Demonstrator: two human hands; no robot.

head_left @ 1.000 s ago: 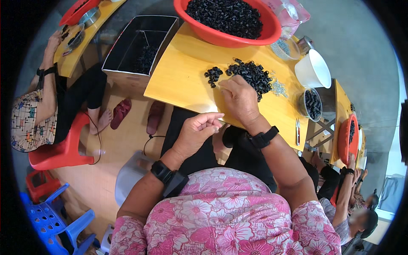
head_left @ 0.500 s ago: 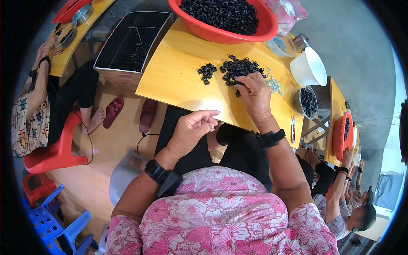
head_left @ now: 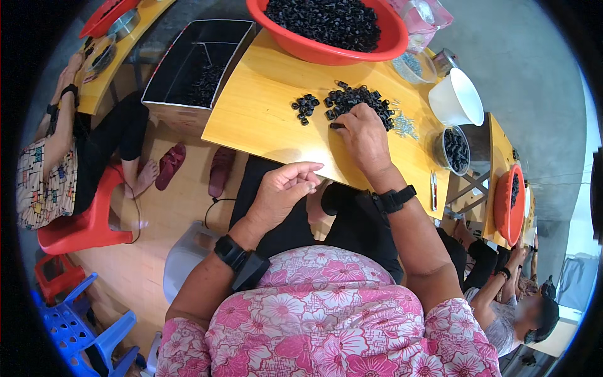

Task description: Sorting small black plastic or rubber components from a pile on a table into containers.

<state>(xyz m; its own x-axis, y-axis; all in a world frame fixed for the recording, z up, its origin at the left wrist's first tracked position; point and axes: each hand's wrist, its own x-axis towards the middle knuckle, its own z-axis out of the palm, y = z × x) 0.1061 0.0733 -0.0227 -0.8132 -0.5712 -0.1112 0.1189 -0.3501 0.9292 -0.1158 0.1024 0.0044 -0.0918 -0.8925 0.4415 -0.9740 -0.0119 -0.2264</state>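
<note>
And the right hand (head_left: 363,135) slides a touch left, its grip seemingly pinching a black piece (head_left: 337,125) at the near edge of the black pile (head_left: 352,99) on the desk (head_left: 264,119), apparently singling one out, while the left hand (head_left: 282,193) hangs half-curled, contents impossible to tell.

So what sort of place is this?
Probably a small hand-assembly workshop: black parts heaped in a red basin and on a yellow table, with other people at similar tables.
</note>
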